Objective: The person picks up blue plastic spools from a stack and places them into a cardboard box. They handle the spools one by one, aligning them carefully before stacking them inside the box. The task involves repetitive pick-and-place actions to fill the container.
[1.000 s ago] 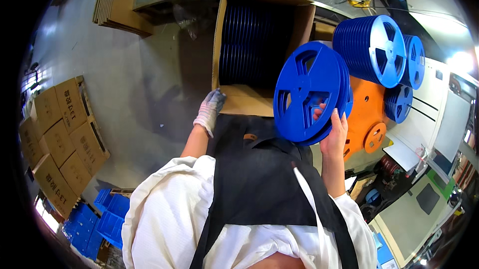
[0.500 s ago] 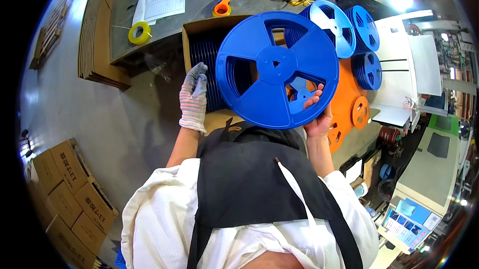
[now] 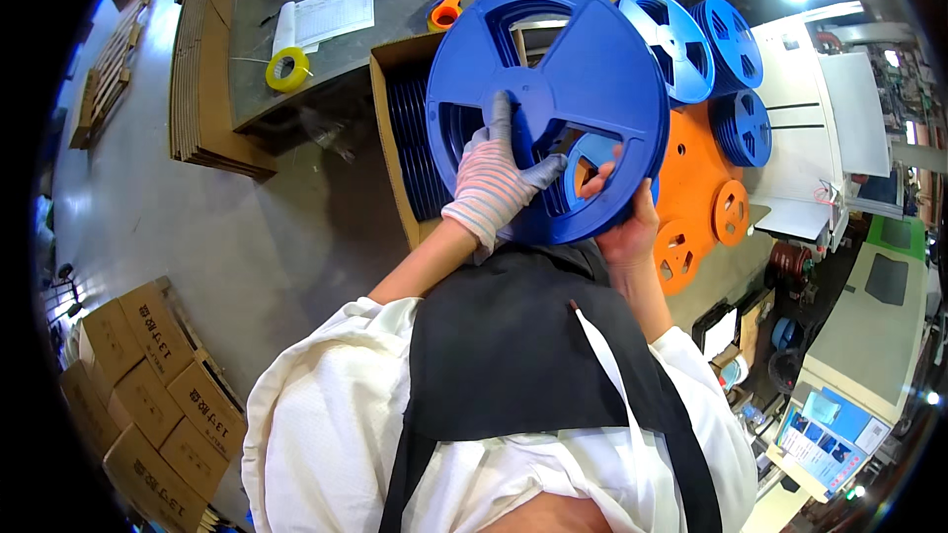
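Apron and sleeves: black apron (image 3: 533,355) over a white coat, both forearms rising from the lower edge toward the reel.
Left hand (image 3: 494,182): gloved in striped knit; lies flat on the near face of the big blue reel (image 3: 553,98), fingers spread up to the hub, thumb across a spoke. It presses and steadies; not closed round anything.
Right hand (image 3: 622,222): bare, under the reel's lower right rim, fingertips hooked through a cut-out. It grasps the reel and seems to carry its weight.
Reel relative to grip: held nearly face-on to the camera, just above the apron; the right hand clasps the bottom edge, the left covers the middle.
Step in hand: judged as handling a single reel between the carton and the stacks, turned face-up for a look or for placing.
Next move calls for: both hands keeping the disc level, the right hand's fingers freed from the cut-out before it is set down.
Open carton (image 3: 395,138): just behind the reel, packed with more blue reels on edge.
Orange reels (image 3: 706,197): to the right, partly behind the held one.
Light blue reels (image 3: 691,39): further right, in a row.
Bench (image 3: 296,69): beyond, with yellow tape roll (image 3: 287,69) and papers (image 3: 336,14).
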`<state>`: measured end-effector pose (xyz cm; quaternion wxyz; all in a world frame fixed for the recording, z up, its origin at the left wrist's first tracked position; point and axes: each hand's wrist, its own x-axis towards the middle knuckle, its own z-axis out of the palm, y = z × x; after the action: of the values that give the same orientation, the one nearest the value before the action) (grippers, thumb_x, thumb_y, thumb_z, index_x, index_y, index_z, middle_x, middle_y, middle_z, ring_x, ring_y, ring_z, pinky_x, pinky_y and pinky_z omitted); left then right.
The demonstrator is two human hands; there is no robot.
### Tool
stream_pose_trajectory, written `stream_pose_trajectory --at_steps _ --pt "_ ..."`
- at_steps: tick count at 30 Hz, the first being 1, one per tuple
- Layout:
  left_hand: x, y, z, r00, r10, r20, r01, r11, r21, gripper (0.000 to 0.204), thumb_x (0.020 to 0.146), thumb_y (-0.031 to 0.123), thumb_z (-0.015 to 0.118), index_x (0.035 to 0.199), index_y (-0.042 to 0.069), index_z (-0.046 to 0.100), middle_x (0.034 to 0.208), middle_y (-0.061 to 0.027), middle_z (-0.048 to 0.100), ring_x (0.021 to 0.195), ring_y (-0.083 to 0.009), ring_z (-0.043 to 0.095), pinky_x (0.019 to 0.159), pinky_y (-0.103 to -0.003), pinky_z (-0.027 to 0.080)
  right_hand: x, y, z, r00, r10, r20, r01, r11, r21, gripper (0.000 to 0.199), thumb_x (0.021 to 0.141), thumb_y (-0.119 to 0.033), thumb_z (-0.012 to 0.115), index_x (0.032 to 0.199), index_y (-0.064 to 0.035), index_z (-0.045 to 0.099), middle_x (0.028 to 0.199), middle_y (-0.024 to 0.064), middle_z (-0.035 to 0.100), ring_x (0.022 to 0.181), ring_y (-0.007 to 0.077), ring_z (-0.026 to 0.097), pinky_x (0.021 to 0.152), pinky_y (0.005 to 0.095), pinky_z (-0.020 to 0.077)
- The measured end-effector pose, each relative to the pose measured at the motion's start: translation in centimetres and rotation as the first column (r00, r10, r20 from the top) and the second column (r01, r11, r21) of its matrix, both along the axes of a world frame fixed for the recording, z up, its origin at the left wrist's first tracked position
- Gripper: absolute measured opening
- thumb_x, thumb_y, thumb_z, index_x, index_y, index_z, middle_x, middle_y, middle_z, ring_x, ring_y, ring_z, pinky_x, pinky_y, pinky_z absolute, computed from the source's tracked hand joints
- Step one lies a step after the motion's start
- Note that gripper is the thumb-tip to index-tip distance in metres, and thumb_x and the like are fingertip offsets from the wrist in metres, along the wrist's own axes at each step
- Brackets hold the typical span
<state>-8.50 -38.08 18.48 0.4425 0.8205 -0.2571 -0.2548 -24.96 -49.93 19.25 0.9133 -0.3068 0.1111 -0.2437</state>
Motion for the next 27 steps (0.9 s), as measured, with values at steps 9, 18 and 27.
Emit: stream_pose_trajectory --at_steps 9,18,27 --pt "2.4 5.2 -3.0 0.264 -0.636 -0.725 -0.732 0.357 -0.580 0.073 0.076 0.022 0.077 0.135 0.003 0.039 0.124 -0.0146 0.054 0.108 -0.0268 0.058 0.097 -0.041 0.047 -1.8 -3.2 3.3 0.851 -0.420 -0.316 0.209 0.821 -0.531 0.044 0.098 -0.035 0.047 0.121 0.0025 0.051 0.098 0.0150 0.066 0.069 0.0169 0.061 0.069 0.0301 0.0547" --pt "1.4 6.5 -4.3 0.232 -0.852 -0.469 -0.766 0.137 -0.628 0.076 0.078 0.033 0.075 0.135 0.001 0.037 0.126 -0.0163 0.051 0.107 -0.0276 0.057 0.096 -0.043 0.048 -8.5 -10.5 -9.2 0.510 -0.658 -0.554 -0.128 0.578 -0.806 0.027 0.099 -0.026 0.046 0.112 -0.0022 0.054 0.076 0.0024 0.057 0.054 0.0051 0.045 0.050 0.0198 0.0358" --pt "1.0 4.2 -4.4 0.201 -0.739 -0.643 -0.749 0.307 -0.587 0.077 0.077 0.032 0.076 0.136 0.002 0.037 0.125 -0.0167 0.052 0.105 -0.0279 0.058 0.093 -0.042 0.050 -13.1 -11.9 -27.7 0.054 -0.643 -0.764 -0.759 0.470 -0.450 0.052 0.085 -0.032 0.064 0.127 -0.0048 0.051 0.123 0.0216 0.056 0.116 0.0381 0.051 0.098 0.0433 0.0396"
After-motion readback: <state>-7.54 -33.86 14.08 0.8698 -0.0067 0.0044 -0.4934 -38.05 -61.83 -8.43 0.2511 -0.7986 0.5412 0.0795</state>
